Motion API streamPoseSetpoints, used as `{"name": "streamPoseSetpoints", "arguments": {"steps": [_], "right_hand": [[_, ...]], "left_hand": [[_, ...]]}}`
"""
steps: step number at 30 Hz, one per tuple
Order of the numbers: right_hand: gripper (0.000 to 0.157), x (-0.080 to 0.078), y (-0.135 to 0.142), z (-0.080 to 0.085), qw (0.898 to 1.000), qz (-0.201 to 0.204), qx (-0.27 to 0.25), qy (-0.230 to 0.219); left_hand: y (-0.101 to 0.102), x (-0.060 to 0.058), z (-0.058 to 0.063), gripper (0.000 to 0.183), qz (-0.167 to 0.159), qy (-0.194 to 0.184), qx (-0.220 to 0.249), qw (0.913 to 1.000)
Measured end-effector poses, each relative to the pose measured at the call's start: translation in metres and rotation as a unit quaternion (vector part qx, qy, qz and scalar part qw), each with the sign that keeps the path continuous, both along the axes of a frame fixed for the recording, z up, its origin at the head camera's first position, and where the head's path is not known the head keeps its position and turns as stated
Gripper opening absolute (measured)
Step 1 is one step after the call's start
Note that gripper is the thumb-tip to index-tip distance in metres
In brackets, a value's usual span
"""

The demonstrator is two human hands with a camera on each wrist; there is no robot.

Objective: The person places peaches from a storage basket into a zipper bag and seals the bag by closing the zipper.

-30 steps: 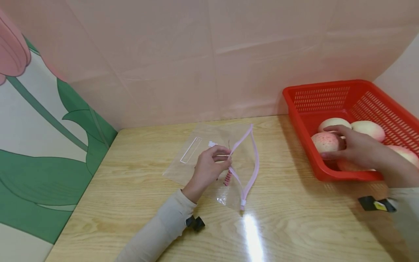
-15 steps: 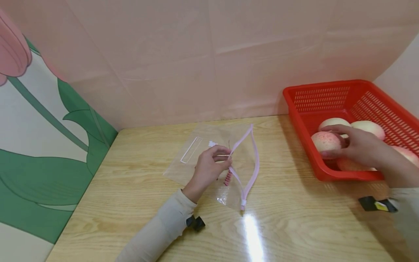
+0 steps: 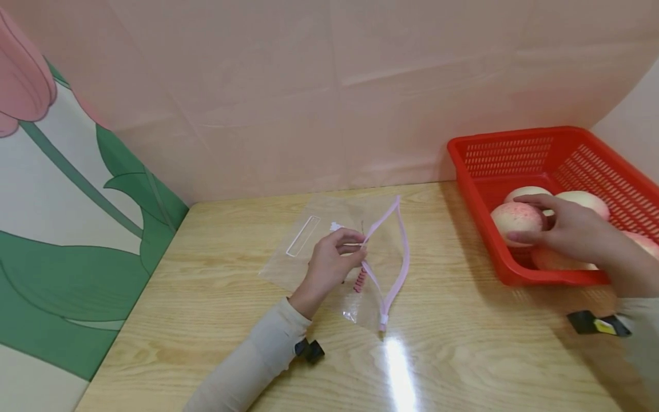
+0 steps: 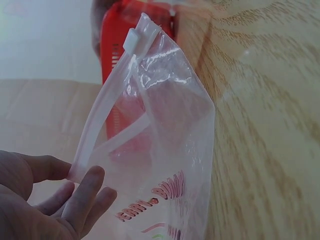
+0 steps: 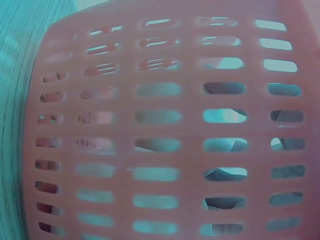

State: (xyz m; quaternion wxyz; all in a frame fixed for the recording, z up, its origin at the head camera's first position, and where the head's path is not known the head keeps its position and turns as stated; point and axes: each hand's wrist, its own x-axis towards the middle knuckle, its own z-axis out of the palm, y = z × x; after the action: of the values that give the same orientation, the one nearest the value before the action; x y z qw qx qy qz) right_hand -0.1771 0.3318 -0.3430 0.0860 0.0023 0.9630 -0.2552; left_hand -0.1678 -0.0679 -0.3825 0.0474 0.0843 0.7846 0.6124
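In the head view a clear zip bag (image 3: 304, 269) with a pink slider edge lies on the table, its mouth spread toward the right. My left hand (image 3: 332, 263) pinches the near rim of that mouth; in the left wrist view the thumb and a finger (image 4: 50, 167) meet on the rim. At the right, my right hand (image 3: 571, 229) reaches into a red basket (image 3: 476, 209) and grips a pink-speckled peach (image 3: 515, 220), thumb in front and fingers over the top. The right wrist view shows mostly the slotted basket wall (image 5: 192, 102), which hides much of the hand.
Several more peaches (image 3: 584, 203) lie around the right hand inside the basket. The wooden table (image 3: 453, 343) ends at a pink covered wall (image 3: 257, 114) behind. On the left stands a panel with a green-leafed tulip picture (image 3: 67, 274).
The right thumb has slid a little higher on the peach, and the peach sits slightly farther right. The left hand and the bag look the same; the head view has shifted slightly.
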Motion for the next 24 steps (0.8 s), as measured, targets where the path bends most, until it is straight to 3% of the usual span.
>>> {"name": "streamPoseSetpoints", "arguments": {"steps": [24], "right_hand": [[0.095, 0.011, -0.012, 0.014, 0.995, -0.032, 0.012, 0.089]], "left_hand": [[-0.001, 0.0, 0.0, 0.023, -0.008, 0.012, 0.014, 0.9998]]}}
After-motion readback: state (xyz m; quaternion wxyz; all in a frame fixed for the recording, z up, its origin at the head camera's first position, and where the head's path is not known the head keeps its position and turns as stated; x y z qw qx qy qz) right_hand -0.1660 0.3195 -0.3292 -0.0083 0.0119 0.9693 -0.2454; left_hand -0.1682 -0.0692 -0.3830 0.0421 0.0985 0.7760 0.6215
